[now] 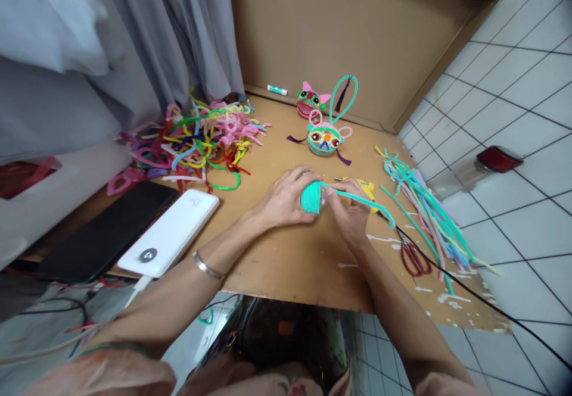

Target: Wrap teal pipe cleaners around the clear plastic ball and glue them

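Near the middle of the brown table, my left hand (288, 198) is wrapped round a small rounded piece (311, 198) covered in turquoise pipe cleaner, with a clear part showing at its right side. My right hand (351, 214) pinches a turquoise pipe cleaner (369, 202) close to that piece; its loose end reaches out to the right. Just behind my right hand lies a yellow glue gun (367, 190), partly hidden. Farther back stand two animal-face figures, one with pink round ears (325, 140) and one with pink pointed ears (308, 105).
Mixed pipe cleaners (214, 128) are heaped at the back left. A white power bank (172, 232) and a black phone-like slab (111, 229) lie at the left. Red-handled scissors (413, 256), a black cable (465, 289) and a pipe-cleaner bundle (429, 211) are right. A glue stick (277, 90) lies behind.
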`<move>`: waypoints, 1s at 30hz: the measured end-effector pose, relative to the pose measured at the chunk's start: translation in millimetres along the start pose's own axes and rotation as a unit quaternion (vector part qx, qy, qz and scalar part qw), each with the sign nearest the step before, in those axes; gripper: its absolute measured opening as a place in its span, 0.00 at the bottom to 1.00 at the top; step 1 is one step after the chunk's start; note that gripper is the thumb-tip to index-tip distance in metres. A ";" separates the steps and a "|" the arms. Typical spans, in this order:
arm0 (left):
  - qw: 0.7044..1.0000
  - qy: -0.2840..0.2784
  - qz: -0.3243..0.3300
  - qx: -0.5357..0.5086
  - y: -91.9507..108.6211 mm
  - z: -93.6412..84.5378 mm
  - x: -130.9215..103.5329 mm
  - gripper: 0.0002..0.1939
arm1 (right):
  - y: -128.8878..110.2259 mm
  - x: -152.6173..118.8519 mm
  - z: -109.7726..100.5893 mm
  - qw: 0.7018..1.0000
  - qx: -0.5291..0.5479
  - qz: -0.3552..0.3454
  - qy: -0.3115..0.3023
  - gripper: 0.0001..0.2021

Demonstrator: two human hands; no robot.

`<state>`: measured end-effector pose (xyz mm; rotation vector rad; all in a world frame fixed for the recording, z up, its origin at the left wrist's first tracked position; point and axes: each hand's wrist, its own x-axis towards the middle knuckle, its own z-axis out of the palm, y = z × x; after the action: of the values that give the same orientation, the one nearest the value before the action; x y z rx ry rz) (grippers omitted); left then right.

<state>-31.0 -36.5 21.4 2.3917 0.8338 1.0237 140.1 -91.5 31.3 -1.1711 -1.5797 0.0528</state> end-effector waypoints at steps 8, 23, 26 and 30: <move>0.993 -0.052 -0.008 -0.102 4.3 -5.0 2.7 0.39 | 4.6 8.5 -8.2 0.999 0.033 -0.035 -0.020 0.04; 0.984 -0.105 -0.033 -0.139 6.7 -3.0 1.3 0.39 | 17.9 7.9 -11.0 0.996 0.084 0.003 -0.029 0.05; 0.985 -0.100 -0.029 -0.141 4.9 -2.8 1.4 0.40 | 11.8 11.1 -14.6 0.993 0.104 0.012 -0.048 0.04; 0.984 -0.106 -0.027 -0.144 6.1 -4.5 1.6 0.40 | 7.5 12.7 -17.2 0.993 0.111 0.021 -0.045 0.05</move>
<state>-31.3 -39.4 28.6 2.1729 0.6243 0.7917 159.4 -87.9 42.6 -1.0378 -1.5838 0.3056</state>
